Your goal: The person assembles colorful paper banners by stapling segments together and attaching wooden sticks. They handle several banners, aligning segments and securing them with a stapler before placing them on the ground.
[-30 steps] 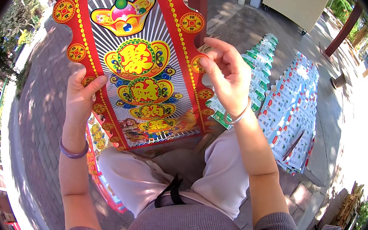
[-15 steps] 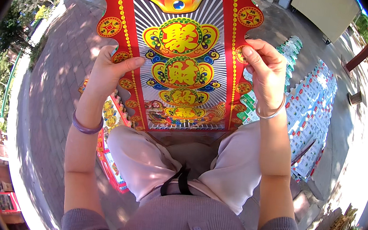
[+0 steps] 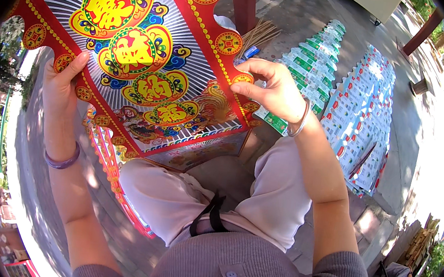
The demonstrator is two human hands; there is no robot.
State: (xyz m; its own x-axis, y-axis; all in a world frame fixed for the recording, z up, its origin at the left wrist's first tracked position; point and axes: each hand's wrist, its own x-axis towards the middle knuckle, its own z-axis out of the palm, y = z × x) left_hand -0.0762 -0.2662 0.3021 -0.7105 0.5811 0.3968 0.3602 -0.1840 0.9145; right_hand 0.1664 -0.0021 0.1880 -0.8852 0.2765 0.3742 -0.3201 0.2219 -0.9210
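A large red decorated paper panel (image 3: 186, 89) with scalloped edges, gold coin shapes and yellow characters on a silver-rayed middle hangs tilted above my lap. On its left edge, my left hand (image 3: 62, 86) pinches it, thumb on the printed face and the fingers mostly hidden behind. My right hand (image 3: 273, 87) grips the right scalloped edge between thumb and fingers. The lower part of the panel slopes down to the right over my knees, and its top runs out of view.
Beside my left knee lies a stack of red-edged printed sheets (image 3: 114, 181). To the right, green-and-white sheets (image 3: 307, 74) and bluish-white sheets (image 3: 359, 118) spread on the ground, with a dark slender tool (image 3: 361, 161) on top. Thin sticks (image 3: 259, 37) lie near a red post (image 3: 243, 5).
Both hands have swung the panel to the left and tilted it, its lower end now slanting to the right. The sticks and red post have come into view.
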